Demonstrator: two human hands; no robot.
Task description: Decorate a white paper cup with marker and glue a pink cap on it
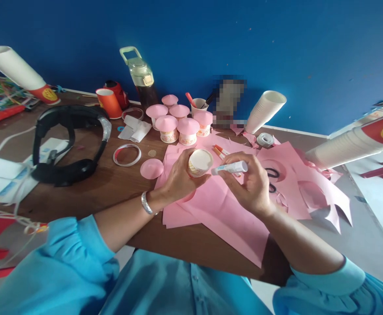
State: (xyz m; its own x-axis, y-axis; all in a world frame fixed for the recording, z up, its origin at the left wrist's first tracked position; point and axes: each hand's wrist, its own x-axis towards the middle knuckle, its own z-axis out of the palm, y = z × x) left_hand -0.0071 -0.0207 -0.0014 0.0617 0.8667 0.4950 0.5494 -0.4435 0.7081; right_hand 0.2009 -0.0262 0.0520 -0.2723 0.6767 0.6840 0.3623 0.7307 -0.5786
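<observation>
My left hand (180, 175) is wrapped round a small patterned paper cup (200, 162), its pale round end tilted up toward me. In my right hand (252, 188) is a white glue stick (230, 168), held level with its tip close to the cup's edge; I cannot tell whether they touch. Below both hands spread sheets of pink paper (217, 205). A loose pink paper disc (152, 169) lies on the table to the left of my left hand. Behind the hands stand several small cups with pink cone tops (188, 126). Orange-and-white markers (219, 151) lie partly hidden behind my right hand.
At the left are a black headset (69, 170), a tape ring (127, 155) and an orange cup (108, 103). A tall bottle (142, 78) stands by the blue wall. Stacked white cups (266, 111) lean at the back right; black scissors handles (272, 179) lie on cut pink paper.
</observation>
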